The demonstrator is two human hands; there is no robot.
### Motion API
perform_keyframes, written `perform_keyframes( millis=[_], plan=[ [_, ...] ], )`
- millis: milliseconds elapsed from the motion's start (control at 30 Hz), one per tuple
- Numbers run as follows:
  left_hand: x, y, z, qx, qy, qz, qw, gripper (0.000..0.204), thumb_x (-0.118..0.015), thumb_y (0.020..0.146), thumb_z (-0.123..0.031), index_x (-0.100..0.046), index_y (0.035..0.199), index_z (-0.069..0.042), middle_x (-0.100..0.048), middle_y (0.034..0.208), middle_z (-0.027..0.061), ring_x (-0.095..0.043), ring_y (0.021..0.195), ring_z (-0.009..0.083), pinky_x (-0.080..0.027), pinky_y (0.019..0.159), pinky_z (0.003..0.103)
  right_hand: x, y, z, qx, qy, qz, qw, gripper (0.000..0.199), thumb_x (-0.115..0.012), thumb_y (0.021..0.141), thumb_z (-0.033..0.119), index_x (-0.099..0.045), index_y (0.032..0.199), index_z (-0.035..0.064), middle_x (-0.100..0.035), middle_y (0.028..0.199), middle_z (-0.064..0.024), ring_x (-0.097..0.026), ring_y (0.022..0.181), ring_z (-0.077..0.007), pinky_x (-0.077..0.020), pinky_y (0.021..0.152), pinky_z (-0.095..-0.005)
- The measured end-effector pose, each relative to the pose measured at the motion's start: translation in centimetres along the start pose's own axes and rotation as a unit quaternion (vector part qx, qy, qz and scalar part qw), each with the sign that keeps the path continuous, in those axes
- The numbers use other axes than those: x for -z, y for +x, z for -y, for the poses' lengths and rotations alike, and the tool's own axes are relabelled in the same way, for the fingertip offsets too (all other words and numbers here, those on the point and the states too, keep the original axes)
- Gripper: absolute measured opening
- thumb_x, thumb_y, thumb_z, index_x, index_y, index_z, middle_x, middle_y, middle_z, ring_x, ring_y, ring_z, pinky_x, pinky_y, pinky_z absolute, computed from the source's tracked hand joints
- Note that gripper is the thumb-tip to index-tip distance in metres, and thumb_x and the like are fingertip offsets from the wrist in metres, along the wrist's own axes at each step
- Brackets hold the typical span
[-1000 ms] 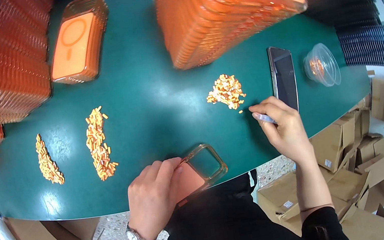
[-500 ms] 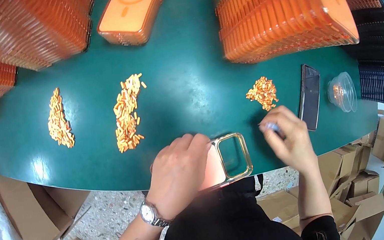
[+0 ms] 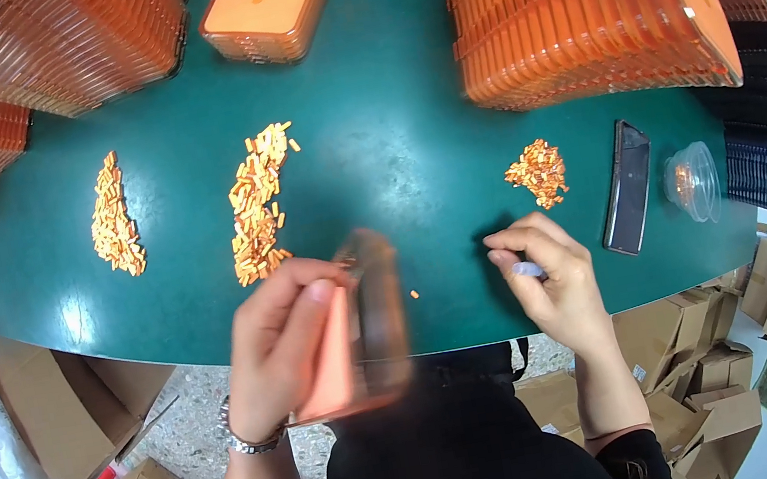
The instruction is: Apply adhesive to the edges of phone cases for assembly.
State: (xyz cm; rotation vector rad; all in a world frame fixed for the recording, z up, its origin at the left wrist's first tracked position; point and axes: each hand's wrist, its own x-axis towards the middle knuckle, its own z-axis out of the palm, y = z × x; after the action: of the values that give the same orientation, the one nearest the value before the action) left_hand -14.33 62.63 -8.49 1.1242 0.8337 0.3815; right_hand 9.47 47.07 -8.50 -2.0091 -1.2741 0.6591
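My left hand, with a metal watch at its wrist, grips an orange phone case near the front edge of the table. The case is tilted up and smeared by motion on its right side. My right hand hovers to the right, its thumb and forefinger pinched together. A pale lilac bit shows among its fingers; I cannot make out what it is, nor what the fingertips hold. One small orange piece lies on the table between my hands. A little pile of small orange-gold pieces lies beyond my right hand.
Two heaps of small orange bars, a left heap and a middle heap, lie on the green table. Stacked orange phone cases stand along the back. A phone and a clear plastic cup are at the right.
My left hand has drawn left and turned the case from lying flat to tilted. The right hand has shifted slightly left. A small orange piece now shows on the table between them.
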Motion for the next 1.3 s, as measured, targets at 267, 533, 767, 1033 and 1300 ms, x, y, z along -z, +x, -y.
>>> perform_keyframes(
  millis=[267, 533, 767, 1033, 1300],
  plan=[
    [2.5, -2.4, 0.6, -0.14, -0.048, -0.097, 0.984, 0.014, -0.053, 0.11, -0.008, -0.059, 0.122, -0.002, -0.066, 0.099, 0.0008, -0.059, 0.083, 0.0043, -0.048, 0.071, 0.02, -3.7, 0.4, 3.2, 0.028, -0.012, 0.094, 0.995, 0.014, -0.073, 0.088, -0.002, -0.073, 0.102, -0.0011, -0.068, 0.095, -0.0101, -0.07, 0.074, -0.0245, -0.0556, 0.066, -0.0335],
    [2.1, -3.0, 1.9, -0.137, 0.051, -0.118, 0.982, 0.012, -0.058, 0.107, -0.003, -0.065, 0.115, 0.001, -0.069, 0.103, 0.0008, -0.062, 0.092, 0.0064, -0.049, 0.083, 0.022, -5.5, -0.6, 4.3, 0.067, -0.123, 0.059, 0.988, 0.009, -0.072, 0.087, -0.001, -0.07, 0.096, 0.0015, -0.066, 0.095, -0.0087, -0.07, 0.07, -0.0279, -0.0558, 0.063, -0.0378],
    [1.3, -3.2, 1.9, -0.152, 0.292, -0.072, 0.942, 0.008, -0.067, 0.098, -0.01, -0.069, 0.105, -0.005, -0.069, 0.092, 0.0123, -0.07, 0.083, 0.0324, -0.056, 0.073, 0.039, -4.4, 0.1, 3.8, 0.05, -0.037, 0.057, 0.996, 0.011, -0.068, 0.087, -0.004, -0.066, 0.096, 0.0018, -0.064, 0.092, -0.0097, -0.066, 0.074, -0.0229, -0.0522, 0.063, -0.0323],
    [-2.5, -1.7, 2.1, -0.214, 0.471, -0.008, 0.856, 0.006, -0.066, 0.097, -0.011, -0.064, 0.098, -0.006, -0.06, 0.084, 0.0087, -0.061, 0.081, 0.0307, -0.05, 0.071, 0.043, -2.4, 1.9, 4.8, 0.281, -0.099, 0.112, 0.948, 0.026, -0.078, 0.076, 0.005, -0.064, 0.097, 0.0054, -0.065, 0.105, -0.0059, -0.069, 0.084, -0.0246, -0.0584, 0.071, -0.0368],
    [-3.8, -1.0, 2.6, -0.191, 0.481, -0.01, 0.856, 0.008, -0.067, 0.096, -0.012, -0.061, 0.095, -0.006, -0.059, 0.082, 0.0081, -0.061, 0.079, 0.0295, -0.049, 0.071, 0.043, -3.1, 1.6, 2.8, 0.272, -0.198, 0.093, 0.937, 0.024, -0.07, 0.08, 0.008, -0.062, 0.103, 0.0045, -0.062, 0.101, -0.0067, -0.067, 0.077, -0.0218, -0.0575, 0.066, -0.0355]
  ],
)
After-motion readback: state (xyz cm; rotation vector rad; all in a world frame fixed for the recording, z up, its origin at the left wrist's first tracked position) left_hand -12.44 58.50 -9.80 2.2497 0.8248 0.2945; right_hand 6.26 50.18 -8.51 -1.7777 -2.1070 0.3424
